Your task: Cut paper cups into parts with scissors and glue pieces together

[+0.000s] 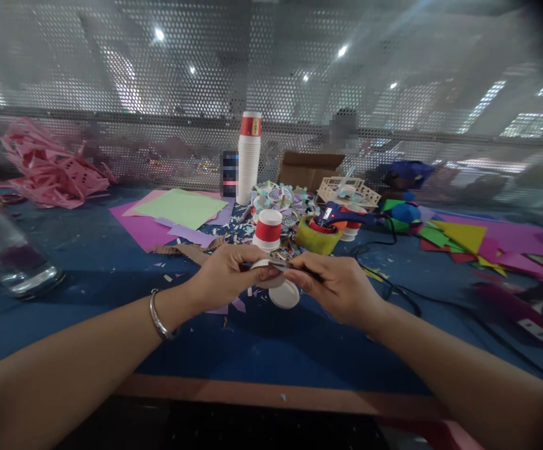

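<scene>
- Blue table (88, 262) under a perforated screen; paper scraps strewn across it.
- Left of the red-banded cup (268, 229): green and purple sheets (177, 209), and a pink heap further out.
- Left hand (224, 275), just in front of that cup: fingers pinching a small white paper disc (266, 265), wrist bent inward, bangle on forearm.
- Right hand (337, 284): fingers closed round a thin dark tool, probably scissors (294, 267), tip at the disc.
- Risk: blade sits close to left fingertips; a slip could nick them or tear the disc.
- Right of cup: glue gun (337, 215), with its cable trailing near the right forearm; it might snag.
</scene>
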`<state>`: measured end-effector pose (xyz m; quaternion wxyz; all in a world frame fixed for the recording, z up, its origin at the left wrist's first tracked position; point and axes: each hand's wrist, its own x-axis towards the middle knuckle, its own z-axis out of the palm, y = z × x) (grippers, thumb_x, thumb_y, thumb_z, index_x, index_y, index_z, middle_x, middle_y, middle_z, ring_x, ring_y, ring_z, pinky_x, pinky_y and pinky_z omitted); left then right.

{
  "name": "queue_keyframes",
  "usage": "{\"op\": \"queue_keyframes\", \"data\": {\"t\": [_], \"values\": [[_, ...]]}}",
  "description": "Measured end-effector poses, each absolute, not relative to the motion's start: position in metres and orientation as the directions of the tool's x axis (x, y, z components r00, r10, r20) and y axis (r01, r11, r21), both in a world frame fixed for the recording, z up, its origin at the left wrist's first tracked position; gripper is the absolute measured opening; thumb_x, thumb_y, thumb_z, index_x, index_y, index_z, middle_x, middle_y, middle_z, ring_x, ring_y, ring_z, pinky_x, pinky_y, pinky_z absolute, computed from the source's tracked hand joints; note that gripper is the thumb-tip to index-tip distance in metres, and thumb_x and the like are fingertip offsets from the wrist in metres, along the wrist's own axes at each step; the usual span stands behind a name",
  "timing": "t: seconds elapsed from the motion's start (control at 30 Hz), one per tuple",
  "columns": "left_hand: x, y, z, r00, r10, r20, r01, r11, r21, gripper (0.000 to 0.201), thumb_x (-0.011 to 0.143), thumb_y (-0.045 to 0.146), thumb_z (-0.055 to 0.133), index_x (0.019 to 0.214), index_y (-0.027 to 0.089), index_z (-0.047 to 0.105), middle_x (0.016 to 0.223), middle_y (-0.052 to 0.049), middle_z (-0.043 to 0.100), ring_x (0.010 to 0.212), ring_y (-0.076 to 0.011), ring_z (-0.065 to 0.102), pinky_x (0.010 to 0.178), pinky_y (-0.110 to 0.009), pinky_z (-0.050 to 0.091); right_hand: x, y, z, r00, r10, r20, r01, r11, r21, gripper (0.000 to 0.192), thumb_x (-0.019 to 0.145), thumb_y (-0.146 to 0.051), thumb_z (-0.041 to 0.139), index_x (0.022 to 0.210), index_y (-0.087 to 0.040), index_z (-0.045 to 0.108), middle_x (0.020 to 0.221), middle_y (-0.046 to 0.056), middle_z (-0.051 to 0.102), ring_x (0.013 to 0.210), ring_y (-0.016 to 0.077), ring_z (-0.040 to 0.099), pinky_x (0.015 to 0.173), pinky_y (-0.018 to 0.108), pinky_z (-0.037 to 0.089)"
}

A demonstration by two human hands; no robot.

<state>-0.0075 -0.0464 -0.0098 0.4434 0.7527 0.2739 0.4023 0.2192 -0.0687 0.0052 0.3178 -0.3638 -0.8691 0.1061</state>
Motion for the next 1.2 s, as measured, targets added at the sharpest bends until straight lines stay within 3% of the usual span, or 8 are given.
{"op": "queue_keyframes", "data": {"t": [0.27, 0.57, 0.87, 1.2], "values": [[-0.0081, -0.0447, -0.0082, 0.561, 0.750, 0.351, 0.034, -0.445, 0.895, 0.020, 0.088, 0.034, 0.067, 0.080, 0.016, 0.071, 0.073, -0.002, 0.065, 0.071, -0.0127, 0.055, 0.066, -0.027, 0.046, 0.2177, -0.0693, 0.0057, -0.526, 0.714, 0.463, 0.572, 0.699, -0.429, 0.038, 0.103, -0.045, 0.051, 0.082, -0.017, 0.065, 0.060, -0.003, 0.054, 0.051, 0.0090, 0.043, 0.051, 0.023, 0.033], [-0.0150, -0.0446, -0.0065, 0.549, 0.694, 0.465, 0.186, -0.645, 0.742, 0.023, 0.092, 0.027, 0.064, 0.071, 0.017, 0.065, 0.072, -0.002, 0.063, 0.070, -0.0129, 0.055, 0.065, -0.028, 0.045, 0.2172, -0.0676, 0.0037, -0.536, 0.718, 0.445, 0.570, 0.696, -0.436, 0.039, 0.103, -0.046, 0.049, 0.080, -0.018, 0.062, 0.061, -0.002, 0.054, 0.052, 0.0093, 0.045, 0.051, 0.023, 0.034], [-0.0149, -0.0430, -0.0102, 0.568, 0.720, 0.398, 0.097, -0.539, 0.836, 0.017, 0.091, 0.029, 0.066, 0.081, 0.016, 0.071, 0.075, -0.003, 0.065, 0.072, -0.0130, 0.057, 0.068, -0.028, 0.047, 0.2152, -0.0679, 0.0054, -0.544, 0.719, 0.432, 0.545, 0.694, -0.470, 0.039, 0.103, -0.046, 0.049, 0.079, -0.018, 0.062, 0.062, -0.003, 0.053, 0.054, 0.0094, 0.046, 0.051, 0.023, 0.036], [-0.0157, -0.0437, -0.0079, 0.571, 0.685, 0.452, 0.085, -0.597, 0.798, 0.025, 0.091, 0.031, 0.068, 0.071, 0.017, 0.067, 0.072, -0.002, 0.062, 0.070, -0.0128, 0.053, 0.066, -0.028, 0.044, 0.2158, -0.0692, 0.0063, -0.557, 0.699, 0.448, 0.518, 0.714, -0.471, 0.036, 0.103, -0.042, 0.051, 0.078, -0.018, 0.061, 0.060, -0.004, 0.049, 0.052, 0.0082, 0.044, 0.049, 0.022, 0.034]]}}
